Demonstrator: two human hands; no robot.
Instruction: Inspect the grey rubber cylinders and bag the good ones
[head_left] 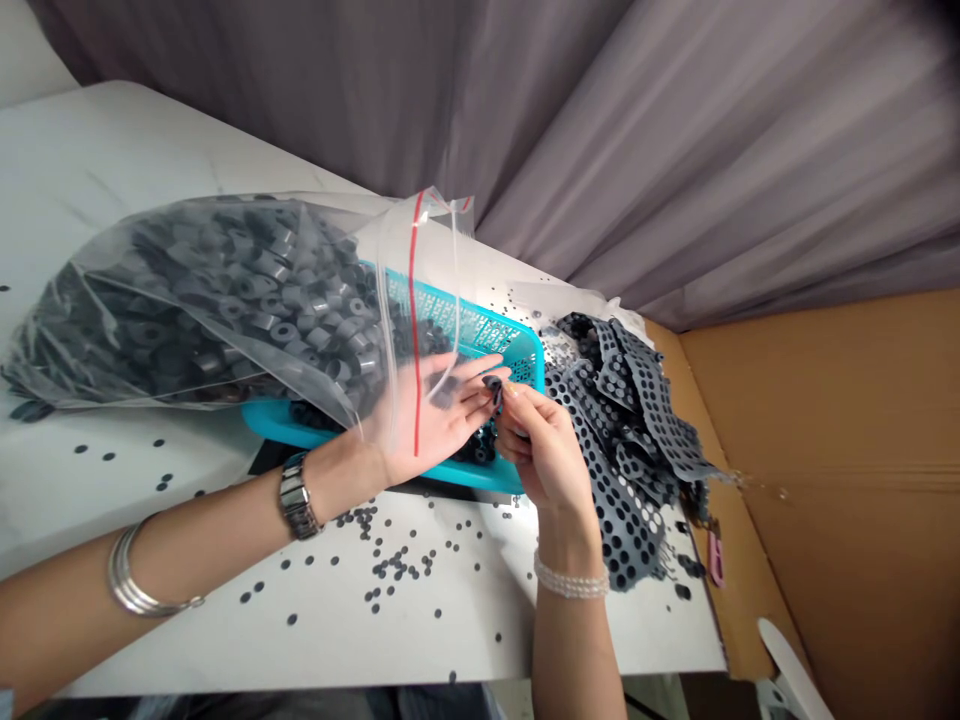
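My left hand (431, 415) is palm up with its fingers spread, partly behind the clear mouth of a zip bag (247, 300) full of grey ring-shaped parts. At its fingertips, my right hand (544, 445) pinches a small dark piece (493, 385) between thumb and fingers. Both hands are over a turquoise basket (529, 350) that holds more dark parts. The bag lies across the basket's left part. To the right of the basket is a pile of dark perforated sheets (630, 440).
Small black discs (397, 570) are scattered over the white table (337, 640). At the right, a pink-handled tool (715, 555) lies by a cardboard box (832, 430). Grey curtains (450, 90) hang behind the table.
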